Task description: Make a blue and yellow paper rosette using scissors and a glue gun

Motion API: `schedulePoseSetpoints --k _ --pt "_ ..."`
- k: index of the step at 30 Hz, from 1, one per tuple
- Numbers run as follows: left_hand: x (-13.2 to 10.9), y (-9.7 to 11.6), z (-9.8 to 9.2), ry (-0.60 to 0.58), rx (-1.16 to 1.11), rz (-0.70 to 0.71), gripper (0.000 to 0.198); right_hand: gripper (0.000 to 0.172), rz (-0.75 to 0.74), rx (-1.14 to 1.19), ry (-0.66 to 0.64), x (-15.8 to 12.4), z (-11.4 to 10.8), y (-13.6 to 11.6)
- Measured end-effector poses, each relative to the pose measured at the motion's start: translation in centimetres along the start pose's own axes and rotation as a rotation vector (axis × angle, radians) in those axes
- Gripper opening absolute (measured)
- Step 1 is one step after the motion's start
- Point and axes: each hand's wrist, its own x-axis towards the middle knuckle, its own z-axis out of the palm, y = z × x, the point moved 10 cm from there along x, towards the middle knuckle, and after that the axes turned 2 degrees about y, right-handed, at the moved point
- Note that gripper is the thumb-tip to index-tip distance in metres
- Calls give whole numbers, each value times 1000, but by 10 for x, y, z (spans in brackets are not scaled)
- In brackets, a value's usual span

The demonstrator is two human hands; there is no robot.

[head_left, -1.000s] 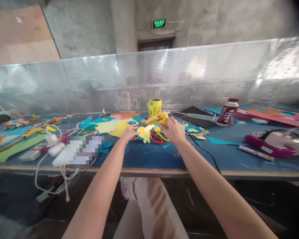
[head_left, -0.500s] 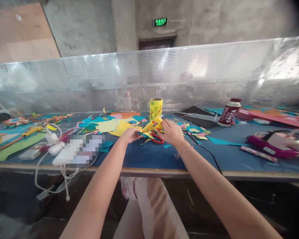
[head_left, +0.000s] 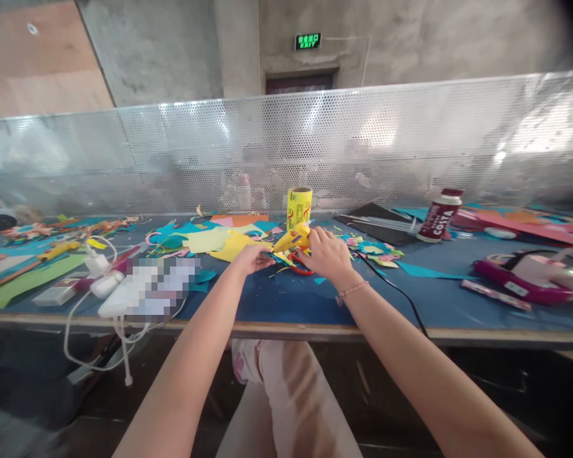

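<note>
In the middle of the table my right hand [head_left: 328, 254] is wrapped round a yellow glue gun [head_left: 291, 238], its nozzle pointing left. Facing that nozzle, my left hand [head_left: 254, 257] has its fingers closed on a small blue paper piece [head_left: 281, 258], mostly covered by the fingers. Red-orange scissor handles [head_left: 302, 266] lie under the glue gun, beside my right hand. Behind both hands stands a yellow cardboard tube [head_left: 299, 207]. Yellow paper [head_left: 233, 245] lies just behind my left hand, with coloured scraps around it.
A maroon Costa bottle [head_left: 440, 216] and a magenta case [head_left: 520, 281] are on the right. On the left lie a white power strip [head_left: 119, 304], cables and another yellow glue gun [head_left: 60, 250]. A black cord [head_left: 396, 289] runs over the front edge. A perforated metal screen [head_left: 195, 159] closes the back.
Both hands stay almost in place, still close together. The glue gun has barely shifted, and the view has moved very slightly.
</note>
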Motion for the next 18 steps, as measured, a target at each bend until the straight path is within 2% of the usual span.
schedulePoseSetpoints --k 9,18 --pt "4 -1 -2 -3 -32 12 25 24 -53 -34 39 0 1 -2" --pt "3 0 -1 -8 -32 9 25 27 -95 -21 13 -1 2 -6"
